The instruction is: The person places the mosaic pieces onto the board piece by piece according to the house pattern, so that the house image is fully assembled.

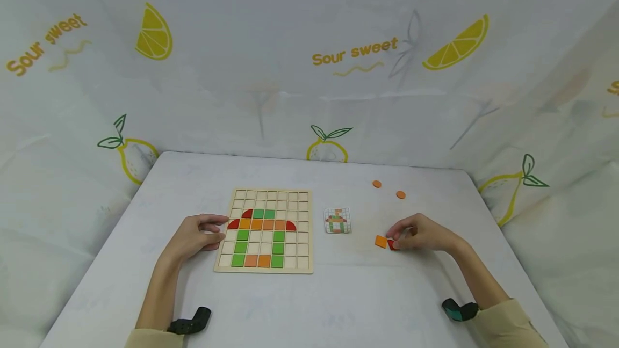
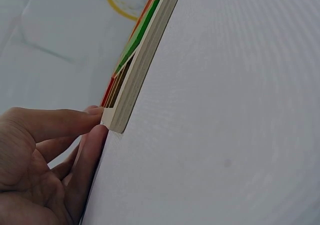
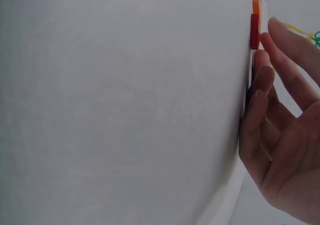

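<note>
My left hand (image 1: 195, 238) rests at the left edge of a wooden grid board (image 1: 302, 240), its fingertips against the rim. In the left wrist view, the fingers (image 2: 60, 122) touch the corner of that board. Green square tiles (image 1: 242, 235), orange square tiles (image 1: 256, 224) and red quarter-round tiles (image 1: 247, 213) fill some of its cells. My right hand (image 1: 420, 234) hovers low over a red tile (image 1: 392, 245), thumb and index fingertips close about it, with a gap between them in the right wrist view. An orange square tile (image 1: 381, 241) lies right beside the red one.
A small pattern card (image 1: 337, 220) with a coloured grid figure lies between the board and my right hand. Two orange round tiles (image 1: 377, 183) lie farther back on the white table (image 1: 338, 305). Behind it hangs a lemon-print cloth (image 1: 232, 101).
</note>
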### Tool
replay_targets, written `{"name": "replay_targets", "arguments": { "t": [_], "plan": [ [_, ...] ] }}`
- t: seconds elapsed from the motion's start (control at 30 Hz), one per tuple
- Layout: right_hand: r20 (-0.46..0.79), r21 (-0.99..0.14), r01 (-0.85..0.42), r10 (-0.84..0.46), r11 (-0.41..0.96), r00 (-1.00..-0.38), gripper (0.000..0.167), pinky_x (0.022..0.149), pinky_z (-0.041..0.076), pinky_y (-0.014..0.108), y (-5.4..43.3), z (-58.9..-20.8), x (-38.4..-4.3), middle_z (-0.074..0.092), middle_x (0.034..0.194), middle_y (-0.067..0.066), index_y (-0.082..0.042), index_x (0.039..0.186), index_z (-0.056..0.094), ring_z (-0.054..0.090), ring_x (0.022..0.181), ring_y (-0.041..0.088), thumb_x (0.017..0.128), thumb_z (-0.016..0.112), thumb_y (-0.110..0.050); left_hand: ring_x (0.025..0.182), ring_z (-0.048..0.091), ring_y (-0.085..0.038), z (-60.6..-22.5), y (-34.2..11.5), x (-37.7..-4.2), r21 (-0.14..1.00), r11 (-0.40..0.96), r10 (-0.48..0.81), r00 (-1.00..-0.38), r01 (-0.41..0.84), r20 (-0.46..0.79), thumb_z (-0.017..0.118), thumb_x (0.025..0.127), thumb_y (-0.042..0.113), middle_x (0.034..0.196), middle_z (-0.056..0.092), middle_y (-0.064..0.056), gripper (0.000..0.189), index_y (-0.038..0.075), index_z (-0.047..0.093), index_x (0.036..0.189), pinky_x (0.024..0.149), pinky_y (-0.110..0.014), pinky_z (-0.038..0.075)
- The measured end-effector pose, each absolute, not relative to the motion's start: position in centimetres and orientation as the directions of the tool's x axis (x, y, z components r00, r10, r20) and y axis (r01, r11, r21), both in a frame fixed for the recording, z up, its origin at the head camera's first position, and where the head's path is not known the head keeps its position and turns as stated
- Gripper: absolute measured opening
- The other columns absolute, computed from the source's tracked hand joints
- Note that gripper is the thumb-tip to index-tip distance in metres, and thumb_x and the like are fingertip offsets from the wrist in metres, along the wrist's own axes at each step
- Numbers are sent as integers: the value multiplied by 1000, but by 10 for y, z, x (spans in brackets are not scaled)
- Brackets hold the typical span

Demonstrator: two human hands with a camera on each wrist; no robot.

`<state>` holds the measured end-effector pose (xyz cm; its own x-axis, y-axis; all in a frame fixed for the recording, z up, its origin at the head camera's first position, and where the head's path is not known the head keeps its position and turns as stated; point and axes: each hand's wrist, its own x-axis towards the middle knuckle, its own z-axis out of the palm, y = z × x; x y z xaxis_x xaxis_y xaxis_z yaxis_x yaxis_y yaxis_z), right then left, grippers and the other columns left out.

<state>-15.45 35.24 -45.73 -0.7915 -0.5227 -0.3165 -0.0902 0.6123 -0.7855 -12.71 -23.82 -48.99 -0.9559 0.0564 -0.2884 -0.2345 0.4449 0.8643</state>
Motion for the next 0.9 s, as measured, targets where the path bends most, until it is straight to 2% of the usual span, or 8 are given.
{"name": "replay_targets", "arguments": {
  "t": [0.3, 0.47, 0.9],
  "plan": [
    [-298, -781, -124, -541, 612, -787, 26, 63, 50, 19, 356, -461, -154, 78, 100, 11, -3, 116, 80, 59, 69, 9, 92, 86, -13, 89, 69, -19, -490, -236, -126, 857, 448, 44, -951, -255, -306, 78, 95, 6, 113, 68, -16, 46, 1, 69, 140, 74, -24, 67],
    [-283, -775, -139, -535, 617, -796, 26, 61, 48, 19, 353, -462, -153, 72, 97, 12, -4, 113, 81, 56, 66, 9, 89, 88, -12, 90, 68, -18, -489, -237, -126, 857, 451, 44, -952, -250, -302, 79, 95, 6, 114, 68, -16, 47, 1, 69, 141, 74, -24, 67],
    [-291, -759, -131, -512, 638, -808, 25, 61, 46, 19, 348, -459, -150, 68, 96, 12, -4, 109, 80, 54, 69, 9, 86, 89, -8, 88, 69, -17, -490, -238, -127, 858, 451, 46, -954, -245, -297, 80, 94, 6, 112, 69, -16, 48, 0, 69, 140, 72, -24, 67]
  ]
}}
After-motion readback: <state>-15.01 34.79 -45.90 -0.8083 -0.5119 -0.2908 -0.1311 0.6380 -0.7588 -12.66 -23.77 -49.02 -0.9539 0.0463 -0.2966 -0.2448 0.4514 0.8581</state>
